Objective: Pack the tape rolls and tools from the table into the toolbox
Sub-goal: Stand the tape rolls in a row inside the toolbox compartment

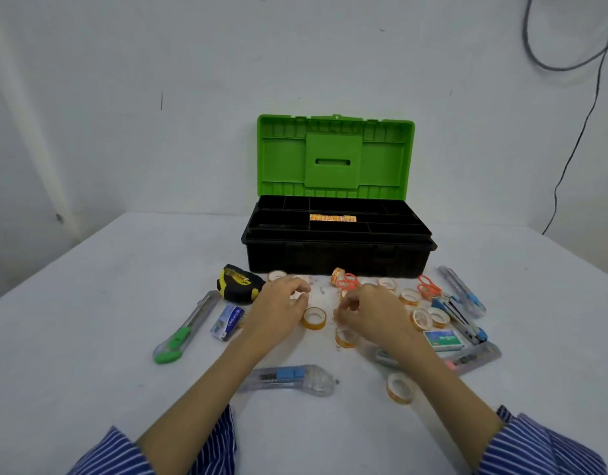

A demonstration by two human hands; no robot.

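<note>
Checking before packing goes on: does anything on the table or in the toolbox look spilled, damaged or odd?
Nothing looks damaged or spilled. The toolbox stands open, its tray almost bare. Tape rolls and cutters lie scattered loose in front. Tiny specks dot the table near the hands; too small to identify.

Open toolbox behind scattered tape rolls

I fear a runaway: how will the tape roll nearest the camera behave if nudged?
The tape roll looks propped on edge, so it probably rolls easily. Its hollow, thin ring suggests it is light. The glossy surface may feel slippery.
</note>
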